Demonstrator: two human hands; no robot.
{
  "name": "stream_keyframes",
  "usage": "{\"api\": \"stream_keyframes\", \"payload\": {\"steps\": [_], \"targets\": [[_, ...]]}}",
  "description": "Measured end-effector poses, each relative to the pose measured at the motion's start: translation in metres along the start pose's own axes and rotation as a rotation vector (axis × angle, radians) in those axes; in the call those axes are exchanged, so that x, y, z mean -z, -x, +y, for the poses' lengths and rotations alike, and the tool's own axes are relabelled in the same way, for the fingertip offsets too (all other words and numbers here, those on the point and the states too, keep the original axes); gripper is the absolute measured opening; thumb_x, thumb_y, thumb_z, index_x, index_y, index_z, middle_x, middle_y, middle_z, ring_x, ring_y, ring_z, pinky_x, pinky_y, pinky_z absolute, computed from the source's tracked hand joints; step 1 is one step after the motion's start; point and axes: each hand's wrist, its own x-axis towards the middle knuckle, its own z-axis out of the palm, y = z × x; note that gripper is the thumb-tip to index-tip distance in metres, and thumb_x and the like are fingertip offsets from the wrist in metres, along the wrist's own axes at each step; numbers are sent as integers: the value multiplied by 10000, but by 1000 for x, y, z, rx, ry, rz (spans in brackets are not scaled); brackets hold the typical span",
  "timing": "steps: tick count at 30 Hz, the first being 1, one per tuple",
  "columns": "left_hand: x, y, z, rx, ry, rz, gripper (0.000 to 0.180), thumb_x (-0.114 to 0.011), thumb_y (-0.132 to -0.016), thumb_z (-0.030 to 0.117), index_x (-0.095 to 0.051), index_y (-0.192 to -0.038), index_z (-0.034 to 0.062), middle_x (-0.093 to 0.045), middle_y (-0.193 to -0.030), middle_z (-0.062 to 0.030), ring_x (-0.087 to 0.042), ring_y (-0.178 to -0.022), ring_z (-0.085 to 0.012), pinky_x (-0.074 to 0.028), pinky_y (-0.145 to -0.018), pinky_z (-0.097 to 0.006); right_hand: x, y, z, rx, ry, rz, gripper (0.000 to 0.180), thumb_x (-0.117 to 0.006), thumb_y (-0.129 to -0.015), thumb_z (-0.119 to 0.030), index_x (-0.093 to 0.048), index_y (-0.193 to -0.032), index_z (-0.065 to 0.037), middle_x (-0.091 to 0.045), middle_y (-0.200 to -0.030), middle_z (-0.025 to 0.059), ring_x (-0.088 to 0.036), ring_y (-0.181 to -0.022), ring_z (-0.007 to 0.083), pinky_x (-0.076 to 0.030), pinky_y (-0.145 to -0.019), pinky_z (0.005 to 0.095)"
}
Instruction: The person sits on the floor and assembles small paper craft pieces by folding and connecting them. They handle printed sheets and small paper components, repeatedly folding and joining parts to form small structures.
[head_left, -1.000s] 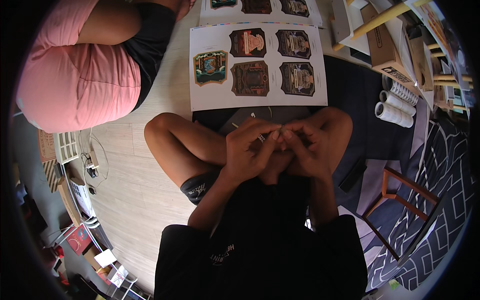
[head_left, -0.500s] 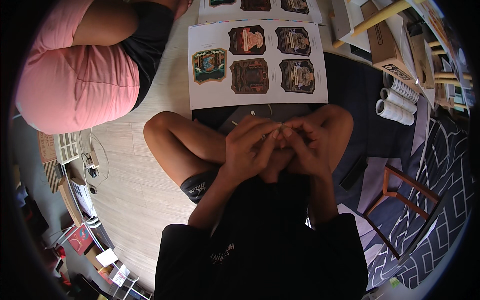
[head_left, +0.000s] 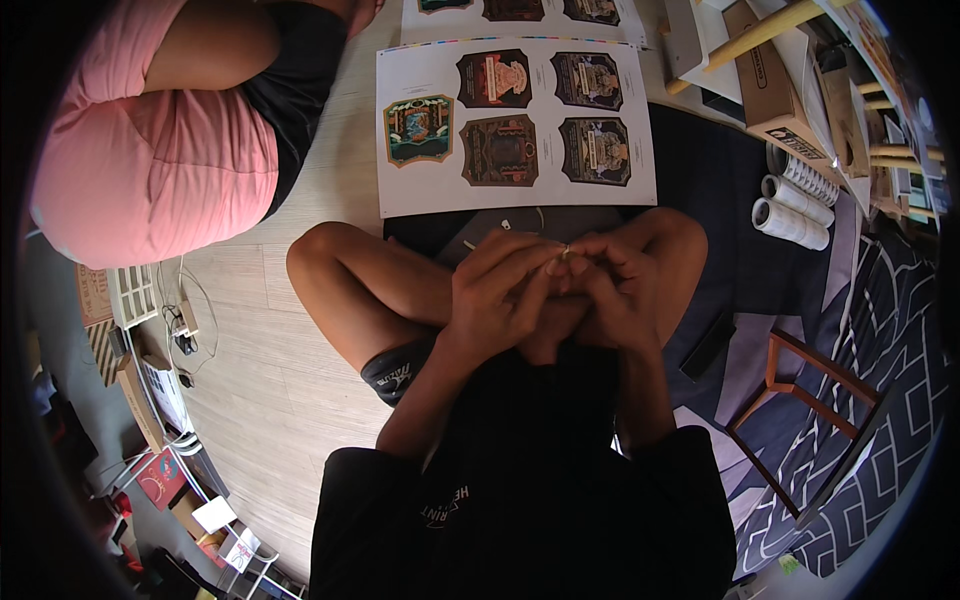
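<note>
My left hand (head_left: 500, 295) and my right hand (head_left: 617, 290) meet fingertip to fingertip above my crossed legs. Both are closed in a pinch on a small, thin, pale string-like piece (head_left: 567, 249); its ends are covered by the fingers. Just beyond the hands, on a dark grey surface (head_left: 490, 222), lie a little white piece (head_left: 506, 225) and a thin curved pale piece (head_left: 541, 214). A large white printed sheet (head_left: 400, 195) with several ornate coloured label shapes lies flat past them.
Another printed sheet (head_left: 520, 30) lies farther off. A person in a pink top (head_left: 170, 180) sits at the far left. White rolls (head_left: 790, 223), a cardboard box (head_left: 770, 90) and a brown wooden frame (head_left: 815, 410) are on the right. Cables (head_left: 190, 310) lie on the floor at left.
My fingertips have shifted slightly, and the pale piece between them shows a little more. The rest looks the same.
</note>
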Motion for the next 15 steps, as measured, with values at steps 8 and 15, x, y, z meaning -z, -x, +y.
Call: {"api": "stream_keyframes", "payload": {"steps": [8, 15], "targets": [[0, -1, -1, -23, -11, 3, 191, -700, -797, -34, -724, -984, -1, -707, -949, -101, -678, -826, -242, -540, -719, -333, 0, 1, 3, 6, -34, 10, 145, -606, -945, 1, -665, -1067, 52, -709, -918, 83, -644, -795, 97, -523, -726, 224], [1, -3, -1, 4, -21, -32, 167, -698, -822, -26, -723, -985, 1, -701, -956, -114, -669, -831, -233, -530, -733, -313, -2, 1, 0, 4, 24, 31, 145, -610, -939, -3, -665, -1062, 50, -712, -925, 73, -650, -810, 96, -533, -734, 242]]}}
